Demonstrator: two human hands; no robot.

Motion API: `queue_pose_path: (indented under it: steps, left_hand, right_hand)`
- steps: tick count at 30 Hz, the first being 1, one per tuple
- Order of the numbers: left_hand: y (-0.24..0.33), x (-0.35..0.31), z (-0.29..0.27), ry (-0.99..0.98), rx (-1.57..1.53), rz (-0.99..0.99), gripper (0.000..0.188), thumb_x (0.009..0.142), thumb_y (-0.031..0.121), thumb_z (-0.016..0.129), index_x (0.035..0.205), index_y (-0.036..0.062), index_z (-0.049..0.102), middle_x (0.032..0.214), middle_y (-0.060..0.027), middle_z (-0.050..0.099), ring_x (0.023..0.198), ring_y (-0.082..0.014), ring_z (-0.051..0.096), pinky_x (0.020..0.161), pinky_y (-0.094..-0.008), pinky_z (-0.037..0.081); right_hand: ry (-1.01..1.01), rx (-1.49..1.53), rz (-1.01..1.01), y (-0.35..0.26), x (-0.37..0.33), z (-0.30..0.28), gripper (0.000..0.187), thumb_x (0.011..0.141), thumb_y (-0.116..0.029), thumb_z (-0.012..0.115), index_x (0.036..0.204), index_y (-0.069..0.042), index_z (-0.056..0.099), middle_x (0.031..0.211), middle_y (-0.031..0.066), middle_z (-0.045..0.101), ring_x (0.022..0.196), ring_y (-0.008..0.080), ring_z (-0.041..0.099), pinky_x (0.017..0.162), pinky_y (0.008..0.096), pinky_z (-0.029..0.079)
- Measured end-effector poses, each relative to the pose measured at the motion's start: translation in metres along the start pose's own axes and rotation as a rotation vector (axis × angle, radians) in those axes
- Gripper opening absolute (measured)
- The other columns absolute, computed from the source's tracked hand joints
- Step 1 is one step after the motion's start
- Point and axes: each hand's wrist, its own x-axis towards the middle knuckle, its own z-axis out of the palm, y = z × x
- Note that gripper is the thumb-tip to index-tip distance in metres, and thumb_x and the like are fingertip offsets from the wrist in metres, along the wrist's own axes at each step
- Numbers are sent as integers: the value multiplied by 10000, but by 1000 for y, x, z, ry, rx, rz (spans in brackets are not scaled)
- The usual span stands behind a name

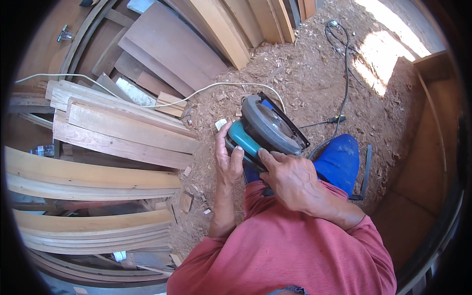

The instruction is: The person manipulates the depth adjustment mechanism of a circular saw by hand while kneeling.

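Sawdust-strewn brown dirt floor [314,73] is spreading beneath me, with sunlight falling on it at the upper right. Pale, rough-sawn wooden planks [123,130] are lying stacked to my left, and darker boards [172,44] are leaning beyond them. I am holding a handheld circular saw with a teal body and grey round blade guard [268,125] in front of my chest, above my blue-trousered knee [339,160], with its black base plate tilting up toward the far side. My right hand [290,179] is lying over the near side of the saw, fingers curled and pressed against the housing just under the guard. My left hand [227,157] is cupping the teal body from the left, thumb and fingers wrapped around it. A white power cord [206,88] is running from behind the saw across the planks to the left. A thin black cable [344,64] is trailing over the floor to the right, and a small screwdriver with a black-and-yellow handle [327,121] is lying just beside it.
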Motion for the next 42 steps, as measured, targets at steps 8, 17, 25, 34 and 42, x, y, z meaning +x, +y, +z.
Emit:
queue_pose_path:
  steps: [8, 17, 25, 34, 42]
  left_hand:
    - [-10, 6, -3, -35, 96, 22, 707, 945, 157, 571, 1592, -66, 396, 1505, -254, 546, 1389, -329, 539, 1182, -439, 424]
    - [-5, 6, -2, -55, 74, 32, 730, 974, 192, 582, 1615, -74, 357, 1565, -271, 500, 1443, -348, 505, 1213, -439, 390]
    - [-17, 2, -10, -113, -87, 40, 797, 963, 195, 611, 1642, -83, 298, 1635, -254, 422, 1499, -327, 437, 1257, -434, 323]
    - [-12, 2, -11, -185, -311, -31, 848, 946, 234, 578, 1661, -74, 242, 1615, -249, 416, 1491, -309, 425, 1259, -427, 318]
    - [-25, -3, 5, -31, -93, 54, 862, 968, 306, 602, 1639, -90, 233, 1562, -276, 438, 1455, -326, 447, 1241, -437, 339]
  right_hand:
    - [22, -123, -127, 6, 34, 9, 667, 812, -6, 637, 1432, 183, 484, 941, 296, 731, 794, 408, 766, 651, 491, 611]
    - [49, 2, -141, 12, 38, 12, 596, 915, -72, 692, 1435, 142, 494, 940, 306, 734, 839, 470, 735, 736, 524, 587]
    - [26, 54, -134, 12, 32, 12, 607, 925, -92, 705, 1455, 124, 503, 968, 293, 744, 875, 463, 739, 760, 514, 591]
    - [-7, 20, -112, 10, 35, 14, 602, 920, -90, 712, 1434, 149, 509, 973, 289, 745, 880, 455, 742, 772, 503, 591]
    - [-21, 51, -112, 16, 36, 8, 587, 908, -94, 731, 1411, 144, 542, 996, 294, 746, 899, 454, 743, 797, 512, 586]
